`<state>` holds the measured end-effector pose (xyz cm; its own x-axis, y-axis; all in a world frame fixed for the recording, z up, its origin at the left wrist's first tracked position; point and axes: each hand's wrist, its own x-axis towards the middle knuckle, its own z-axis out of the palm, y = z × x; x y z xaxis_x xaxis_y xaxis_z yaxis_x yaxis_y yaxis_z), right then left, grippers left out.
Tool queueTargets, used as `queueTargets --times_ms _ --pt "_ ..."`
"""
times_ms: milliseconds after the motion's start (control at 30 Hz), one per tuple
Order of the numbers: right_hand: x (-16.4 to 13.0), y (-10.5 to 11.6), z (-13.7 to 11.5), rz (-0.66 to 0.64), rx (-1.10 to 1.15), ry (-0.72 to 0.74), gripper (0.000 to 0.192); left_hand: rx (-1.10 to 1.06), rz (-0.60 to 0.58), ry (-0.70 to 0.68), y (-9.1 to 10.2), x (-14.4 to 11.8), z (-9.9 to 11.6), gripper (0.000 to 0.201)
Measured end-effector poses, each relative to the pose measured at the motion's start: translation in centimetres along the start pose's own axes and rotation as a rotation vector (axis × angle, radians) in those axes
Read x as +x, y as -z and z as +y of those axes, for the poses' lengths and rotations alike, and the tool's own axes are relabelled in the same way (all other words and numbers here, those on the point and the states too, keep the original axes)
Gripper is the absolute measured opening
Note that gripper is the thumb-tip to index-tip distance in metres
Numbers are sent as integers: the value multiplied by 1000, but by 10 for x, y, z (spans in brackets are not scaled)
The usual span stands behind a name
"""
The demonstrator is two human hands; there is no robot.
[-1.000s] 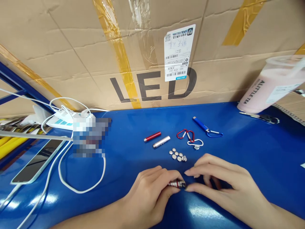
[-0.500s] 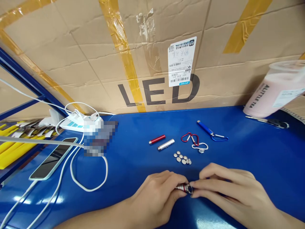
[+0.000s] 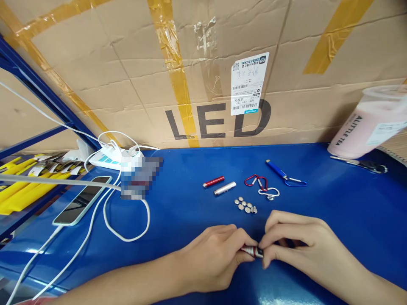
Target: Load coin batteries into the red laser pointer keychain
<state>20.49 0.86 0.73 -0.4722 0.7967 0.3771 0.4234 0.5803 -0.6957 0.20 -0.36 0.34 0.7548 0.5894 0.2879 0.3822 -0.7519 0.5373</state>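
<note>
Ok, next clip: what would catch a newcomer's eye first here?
Probably the two hands meeting at the near edge of the blue table: the left hand and right hand pinch a small red and silver tube between their fingertips. Behind them lie a cluster of button cells and loose red and silver tubes. A cardboard box printed LED fills the background.

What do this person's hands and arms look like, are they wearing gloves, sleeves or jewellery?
The left hand and the right hand are both bare, with no gloves. No rings, watch or bracelets show. Both forearms are uncovered as far as the picture reaches, with no sleeve in view. The fingernails look short and unpainted.
</note>
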Motion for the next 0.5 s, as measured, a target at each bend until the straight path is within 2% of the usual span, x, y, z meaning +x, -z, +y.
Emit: queueTargets --times_ms 100,267,433,500 --pt "-4 -3 6 -54 2 -24 22 34 -16 -46 -2 0 -2 15" --pt "-9 -8 12 -110 6 -31 20 128 25 -110 -4 -2 -5 22" --pt "-2 -9 -1 -48 69 -102 29 94 70 -90 -5 -3 -5 23" --pt "2 -10 -6 -62 114 -161 30 102 73 -113 -5 -3 -5 24"
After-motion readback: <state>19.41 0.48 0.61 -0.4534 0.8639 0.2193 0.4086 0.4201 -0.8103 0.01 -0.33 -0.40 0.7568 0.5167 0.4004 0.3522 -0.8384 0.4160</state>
